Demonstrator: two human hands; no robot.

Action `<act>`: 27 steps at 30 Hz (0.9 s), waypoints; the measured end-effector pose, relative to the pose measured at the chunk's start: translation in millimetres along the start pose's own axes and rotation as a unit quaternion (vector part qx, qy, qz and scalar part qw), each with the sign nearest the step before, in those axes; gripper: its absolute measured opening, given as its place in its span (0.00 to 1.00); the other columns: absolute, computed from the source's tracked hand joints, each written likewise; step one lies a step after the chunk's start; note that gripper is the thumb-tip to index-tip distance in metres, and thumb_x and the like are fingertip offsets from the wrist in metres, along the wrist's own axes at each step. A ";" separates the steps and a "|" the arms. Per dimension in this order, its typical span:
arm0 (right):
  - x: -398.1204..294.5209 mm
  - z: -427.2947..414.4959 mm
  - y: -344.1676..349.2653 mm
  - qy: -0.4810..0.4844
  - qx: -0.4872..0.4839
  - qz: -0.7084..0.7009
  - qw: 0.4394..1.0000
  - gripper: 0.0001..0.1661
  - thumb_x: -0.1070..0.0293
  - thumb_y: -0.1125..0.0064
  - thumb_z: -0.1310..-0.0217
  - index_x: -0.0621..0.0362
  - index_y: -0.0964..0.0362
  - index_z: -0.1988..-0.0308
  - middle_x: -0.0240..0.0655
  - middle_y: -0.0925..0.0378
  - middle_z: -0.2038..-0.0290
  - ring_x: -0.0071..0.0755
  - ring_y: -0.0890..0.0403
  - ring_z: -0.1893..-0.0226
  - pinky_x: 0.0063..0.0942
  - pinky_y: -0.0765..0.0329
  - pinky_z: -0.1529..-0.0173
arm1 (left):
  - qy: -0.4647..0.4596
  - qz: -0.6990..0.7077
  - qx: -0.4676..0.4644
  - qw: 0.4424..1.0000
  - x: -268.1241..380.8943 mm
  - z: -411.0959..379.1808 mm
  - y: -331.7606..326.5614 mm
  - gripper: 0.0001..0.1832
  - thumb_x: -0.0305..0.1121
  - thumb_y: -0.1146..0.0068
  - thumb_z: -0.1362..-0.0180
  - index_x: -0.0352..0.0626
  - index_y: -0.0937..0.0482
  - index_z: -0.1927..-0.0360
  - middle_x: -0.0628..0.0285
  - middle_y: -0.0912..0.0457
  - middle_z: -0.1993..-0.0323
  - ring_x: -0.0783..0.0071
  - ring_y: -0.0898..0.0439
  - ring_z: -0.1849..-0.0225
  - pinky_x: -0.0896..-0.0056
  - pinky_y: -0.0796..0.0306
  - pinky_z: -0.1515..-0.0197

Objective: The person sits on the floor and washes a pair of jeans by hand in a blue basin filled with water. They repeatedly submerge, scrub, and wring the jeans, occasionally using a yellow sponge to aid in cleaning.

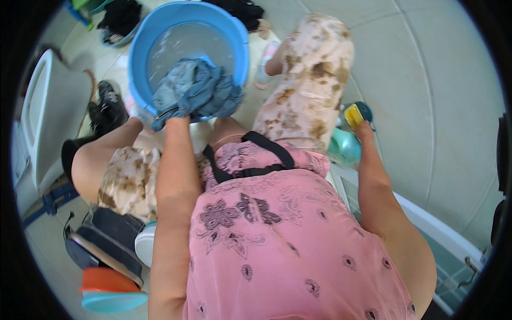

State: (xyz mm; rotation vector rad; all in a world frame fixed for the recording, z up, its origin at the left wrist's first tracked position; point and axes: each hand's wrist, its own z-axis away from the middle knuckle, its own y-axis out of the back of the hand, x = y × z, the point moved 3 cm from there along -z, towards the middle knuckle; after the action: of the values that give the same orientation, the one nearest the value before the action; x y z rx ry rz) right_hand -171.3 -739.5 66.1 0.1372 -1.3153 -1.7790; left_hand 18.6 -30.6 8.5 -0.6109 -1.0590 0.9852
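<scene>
A large blue plastic basin (138, 52) with cloudy water stands between the knees. Bunched blue denim clothing (200, 88) lies over its near rim. My left arm reaches to the denim; my left hand (179, 116) is beneath or within the cloth, its fingers hidden. On the right, my right hand (362, 125) reaches a yellow block-like object (353, 115), perhaps a sponge or soap, beside a dark round container (365, 110). Its fingers are mostly hidden, so the grip is unclear. A translucent green plastic bottle or jug (346, 146) sits just below that hand.
Dark clothes fill a small tub (120, 38) at upper left, and more dark cloth (244, 12) lies behind the basin. Black shoes (108, 104) and a white plastic chair (60, 104) stand left. Orange and turquoise bowls (112, 290) are lower left. A white-framed rack (436, 228) is at right.
</scene>
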 end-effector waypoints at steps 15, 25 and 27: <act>-16.2 3.7 16.7 0.057 -0.003 -0.001 0.998 0.20 0.58 0.34 0.47 0.68 0.20 0.64 0.44 0.17 0.72 0.42 0.17 0.76 0.37 0.21 0.73 | -0.080 -0.047 -0.023 0.995 7.0 5.4 5.2 0.22 0.36 0.56 0.35 0.35 0.28 0.41 0.53 0.26 0.41 0.60 0.27 0.40 0.61 0.35 0.35; -126.3 198.6 278.0 0.099 0.341 -0.026 0.935 0.21 0.53 0.56 0.33 0.60 0.25 0.63 0.50 0.20 0.62 0.57 0.19 0.61 0.49 0.23 0.57 | -0.349 -0.669 -0.036 0.655 39.2 55.7 -79.0 0.24 0.42 0.46 0.42 0.41 0.24 0.44 0.55 0.22 0.46 0.61 0.24 0.45 0.63 0.33 0.37; -170.4 287.4 333.7 0.267 0.403 -0.319 0.815 0.18 0.59 0.53 0.31 0.63 0.25 0.60 0.45 0.18 0.65 0.44 0.16 0.63 0.39 0.21 0.59 | -0.377 -0.724 -0.041 0.576 39.0 59.0 -98.9 0.24 0.43 0.45 0.43 0.42 0.23 0.45 0.56 0.21 0.47 0.61 0.23 0.45 0.63 0.33 0.38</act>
State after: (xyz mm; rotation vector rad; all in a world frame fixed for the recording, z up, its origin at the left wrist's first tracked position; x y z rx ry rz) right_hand -34.6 -427.9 393.5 1.5922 -1.5915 -1.3573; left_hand 6.4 -42.9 128.9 0.7730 -1.8052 -0.4100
